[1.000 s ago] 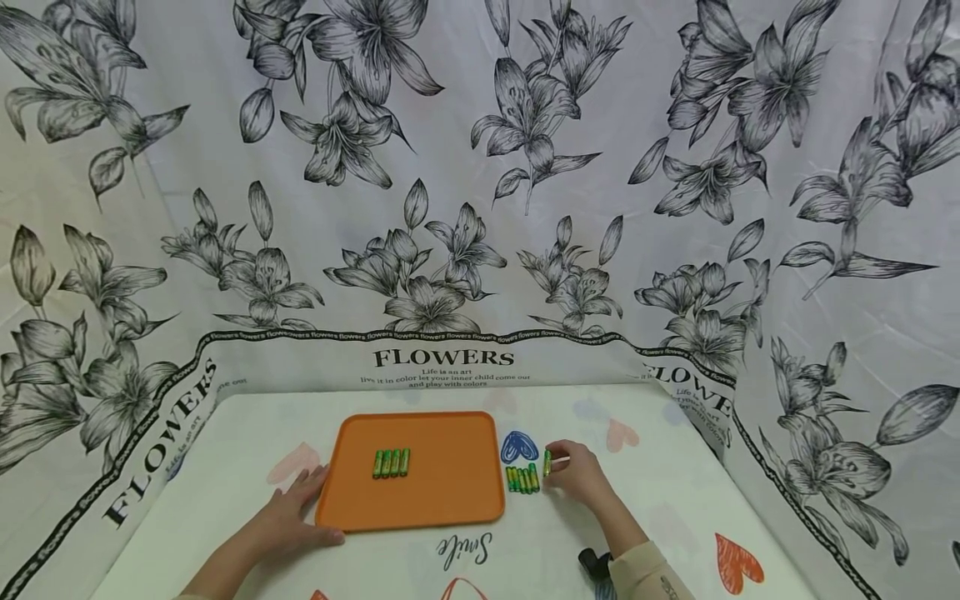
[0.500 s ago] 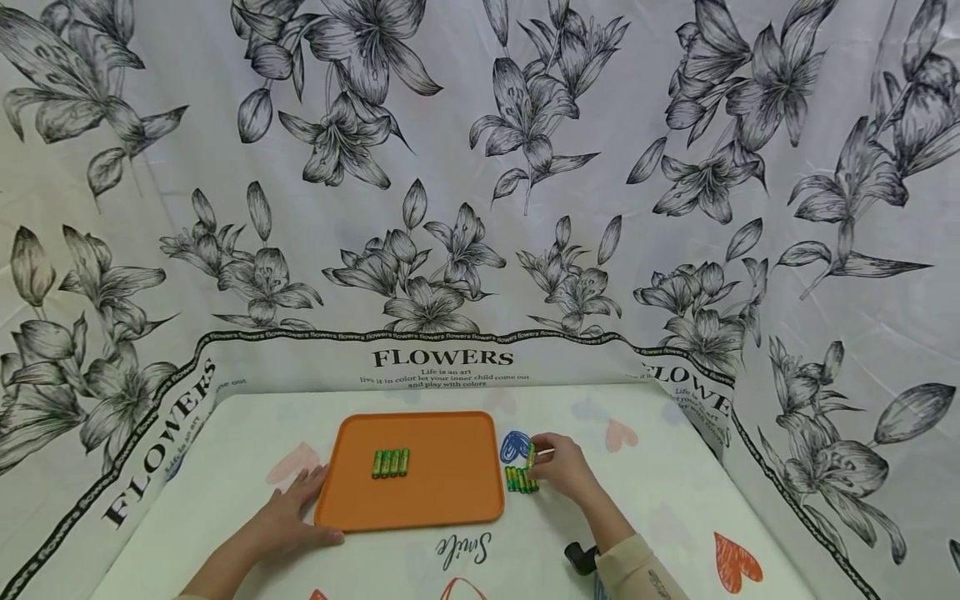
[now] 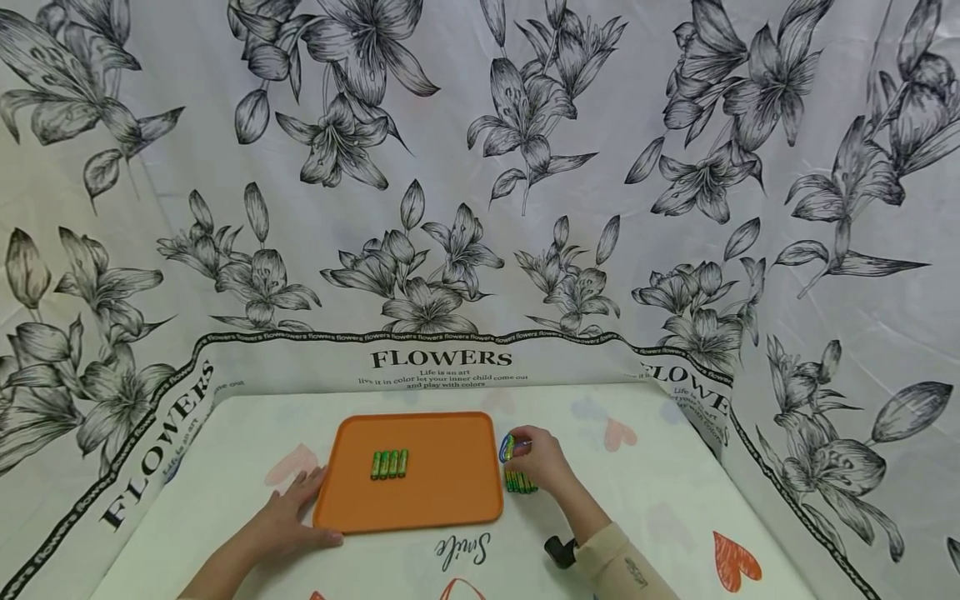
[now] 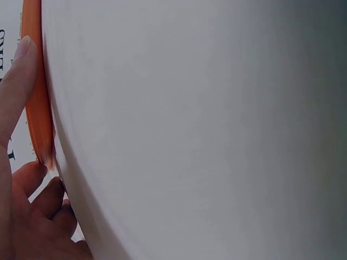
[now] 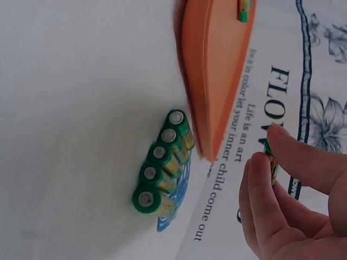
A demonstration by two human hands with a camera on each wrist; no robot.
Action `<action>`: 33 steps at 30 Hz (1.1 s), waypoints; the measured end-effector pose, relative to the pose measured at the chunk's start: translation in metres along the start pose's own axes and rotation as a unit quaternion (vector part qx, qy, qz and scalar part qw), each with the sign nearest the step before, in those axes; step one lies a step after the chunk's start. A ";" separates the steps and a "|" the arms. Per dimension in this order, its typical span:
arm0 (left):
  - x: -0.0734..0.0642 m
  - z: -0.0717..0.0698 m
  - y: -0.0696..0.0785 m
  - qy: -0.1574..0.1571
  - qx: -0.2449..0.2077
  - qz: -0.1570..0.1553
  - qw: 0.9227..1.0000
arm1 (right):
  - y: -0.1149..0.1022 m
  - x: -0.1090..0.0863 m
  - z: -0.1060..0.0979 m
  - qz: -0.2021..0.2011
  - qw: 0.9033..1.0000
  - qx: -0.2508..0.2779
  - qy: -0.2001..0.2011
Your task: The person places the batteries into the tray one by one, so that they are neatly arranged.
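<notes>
My left hand [image 3: 285, 518] rests against the near left corner of an orange tray [image 3: 442, 502], its thumb on the front edge and its fingers spread along the left side. Several green-and-yellow batteries [image 3: 389, 464] lie side by side on the tray, left of its middle. Between thumb and fingertips, my right hand [image 3: 543, 460] pinches another battery [image 5: 273, 172], just off the tray's right edge. Below that hand a row of several more batteries [image 5: 160, 157] lies on the tablecloth, partly covered by the hand in the head view.
The white tablecloth [image 3: 660, 483] carries printed hearts and the word "Smile". A flower-printed curtain [image 3: 450, 167] stands behind and on both sides. Beside the right sleeve [image 3: 618, 562] is a small black object [image 3: 558, 552].
My right hand has carried its pinched battery leftward from right of the battery row to near the tray's right edge. The left hand and the batteries on the tray have stayed put.
</notes>
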State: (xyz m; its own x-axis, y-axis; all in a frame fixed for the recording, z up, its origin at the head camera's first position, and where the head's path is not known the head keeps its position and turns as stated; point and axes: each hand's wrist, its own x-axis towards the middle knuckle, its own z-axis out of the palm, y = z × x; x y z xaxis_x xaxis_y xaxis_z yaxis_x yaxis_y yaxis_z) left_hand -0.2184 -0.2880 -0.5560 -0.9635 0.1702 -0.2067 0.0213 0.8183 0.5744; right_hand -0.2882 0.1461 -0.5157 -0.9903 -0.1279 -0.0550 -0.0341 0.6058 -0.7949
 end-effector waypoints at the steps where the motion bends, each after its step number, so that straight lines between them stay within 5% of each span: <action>1: 0.000 0.000 0.000 0.001 0.000 0.002 1.000 | -0.001 0.001 0.001 -0.003 1.000 -0.003 -0.002; 33: 0.000 0.002 -0.002 0.003 0.006 0.007 1.000 | -0.054 0.023 0.075 -0.052 0.995 0.059 -0.061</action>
State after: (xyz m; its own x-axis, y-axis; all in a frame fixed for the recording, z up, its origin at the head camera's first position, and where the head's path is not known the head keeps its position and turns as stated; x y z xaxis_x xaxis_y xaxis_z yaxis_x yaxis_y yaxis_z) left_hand -0.2184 -0.2883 -0.5581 -0.9644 0.1791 -0.1945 0.0382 0.8223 0.5678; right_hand -0.2990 0.0516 -0.5197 -0.9579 -0.2846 -0.0365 -0.1123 0.4888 -0.8651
